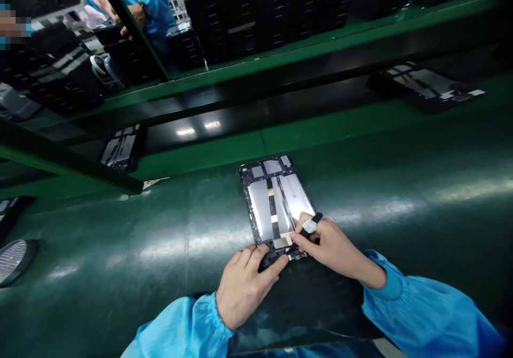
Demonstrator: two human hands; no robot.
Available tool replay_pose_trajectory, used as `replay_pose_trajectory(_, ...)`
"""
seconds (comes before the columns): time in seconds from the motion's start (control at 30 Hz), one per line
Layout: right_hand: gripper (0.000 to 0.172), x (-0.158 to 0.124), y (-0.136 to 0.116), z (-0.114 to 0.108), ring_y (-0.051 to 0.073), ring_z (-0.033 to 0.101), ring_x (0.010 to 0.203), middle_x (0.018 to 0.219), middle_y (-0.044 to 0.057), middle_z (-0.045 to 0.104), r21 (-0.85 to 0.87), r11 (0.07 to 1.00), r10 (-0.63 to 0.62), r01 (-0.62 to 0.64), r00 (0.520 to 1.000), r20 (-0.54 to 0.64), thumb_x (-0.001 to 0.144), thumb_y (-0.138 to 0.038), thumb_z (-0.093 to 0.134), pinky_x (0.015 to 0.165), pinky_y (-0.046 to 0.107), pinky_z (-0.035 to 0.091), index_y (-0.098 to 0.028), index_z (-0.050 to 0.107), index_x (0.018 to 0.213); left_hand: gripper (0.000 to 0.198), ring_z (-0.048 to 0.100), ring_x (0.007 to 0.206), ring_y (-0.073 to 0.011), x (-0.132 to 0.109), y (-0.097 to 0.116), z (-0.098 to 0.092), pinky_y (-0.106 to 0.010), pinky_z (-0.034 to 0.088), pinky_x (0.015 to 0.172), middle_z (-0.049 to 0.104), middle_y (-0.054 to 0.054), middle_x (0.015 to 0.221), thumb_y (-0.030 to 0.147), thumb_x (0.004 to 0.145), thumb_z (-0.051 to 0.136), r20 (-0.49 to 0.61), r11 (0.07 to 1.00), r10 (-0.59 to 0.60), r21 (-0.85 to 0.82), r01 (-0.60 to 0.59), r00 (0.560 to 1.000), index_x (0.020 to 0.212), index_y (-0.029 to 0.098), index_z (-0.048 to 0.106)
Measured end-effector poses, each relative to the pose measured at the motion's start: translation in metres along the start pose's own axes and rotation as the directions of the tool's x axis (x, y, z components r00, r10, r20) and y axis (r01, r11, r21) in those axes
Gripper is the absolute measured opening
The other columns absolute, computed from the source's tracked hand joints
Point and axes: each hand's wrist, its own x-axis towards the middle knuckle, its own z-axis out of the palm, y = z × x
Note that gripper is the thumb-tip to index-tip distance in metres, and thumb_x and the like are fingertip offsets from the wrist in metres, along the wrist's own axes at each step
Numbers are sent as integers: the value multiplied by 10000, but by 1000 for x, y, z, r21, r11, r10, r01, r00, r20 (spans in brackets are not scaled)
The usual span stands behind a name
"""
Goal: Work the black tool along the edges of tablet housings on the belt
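Observation:
An opened tablet-like device point(276, 203) lies on the green work surface, its silver inner plates and dark ribbon strips showing. My left hand point(247, 280) rests on the device's near left corner, fingers apart, with the thumb pointing at the near edge. In my right hand point(331, 246) is a black pen-like tool point(313, 223) with a whitish wrap, pinched between thumb and fingers. The tool's tip meets the near end of the device, close to my left thumb.
Beyond a green ledge, similar devices lie on a dark track at the back right point(427, 83) and left point(120, 147). A green post point(72, 160) slants in from the left. A round dish point(16, 262) sits at far left. Black trays point(256, 16) stand behind, near another person's hands.

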Motion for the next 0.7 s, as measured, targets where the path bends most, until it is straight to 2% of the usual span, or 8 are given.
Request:
replay_pose_trajectory(0.17, 328, 2, 4, 0, 169, 629, 607, 661, 28, 575, 172, 984, 50, -47, 999, -12, 884, -474, 555, 570, 266, 519, -162, 492, 806, 403, 467, 1158, -219, -18, -19, -1, -361, 505, 889, 477, -68, 1382, 82, 914, 484, 12, 985, 84, -155, -81, 996, 1299, 172, 558)
replay_pose_trajectory(0.3, 419, 4, 2, 3, 161, 609, 566, 623, 34, 565, 302, 951, 82, -67, 996, -36, 820, -555, 601, 532, 250, 516, -156, 475, 809, 277, 486, 1113, -215, -8, -18, -10, -346, 483, 842, 554, -44, 1290, 162, 938, 508, -10, 993, 78, -90, -78, 997, 1194, 178, 614)
replay_pose_trajectory(0.4, 525, 9, 6, 6, 129, 564, 497, 580, 39, 568, 440, 898, 65, 21, 981, -180, 791, -644, 611, 496, 219, 490, -134, 502, 851, 211, 518, 1060, -201, 9, -8, -10, -330, 454, 818, 602, -44, 1190, 239, 968, 486, -115, 991, 124, -29, -129, 986, 1082, 155, 642)
replay_pose_trajectory(0.5, 656, 16, 15, 4, 115, 540, 471, 557, 55, 577, 510, 849, 98, 135, 909, -404, 752, -712, 621, 484, 204, 467, -85, 578, 940, 311, 548, 919, -182, 27, -6, 1, -330, 442, 729, 620, -46, 1096, 282, 1005, 381, -95, 985, 166, 66, -160, 982, 1151, 165, 629)
replay_pose_trajectory(0.6, 766, 25, 23, -3, 110, 538, 474, 588, 71, 594, 535, 823, 148, 190, 838, -525, 709, -764, 619, 457, 192, 447, -57, 610, 1003, 291, 544, 813, -186, 51, -27, 16, -344, 436, 646, 617, -33, 1014, 284, 960, 471, -18, 984, 95, 154, -92, 995, 1200, 205, 616)
replay_pose_trajectory(0.67, 808, 29, 26, -6, 108, 548, 486, 663, 90, 624, 543, 813, 153, 209, 824, -546, 710, -783, 599, 441, 188, 441, -49, 607, 1047, 335, 547, 837, -210, 76, -54, 24, -357, 444, 649, 617, -43, 1009, 260, 896, 582, -4, 977, 32, 209, -30, 999, 1225, 211, 617)
replay_pose_trajectory(0.7, 819, 30, 28, -7, 107, 552, 488, 692, 97, 633, 548, 808, 151, 217, 823, -548, 716, -783, 594, 432, 186, 436, -46, 603, 1071, 347, 553, 893, -210, 91, -71, 26, -361, 462, 708, 617, -36, 1053, 282, 915, 562, 38, 968, -53, 248, 42, 998, 1257, 240, 607)
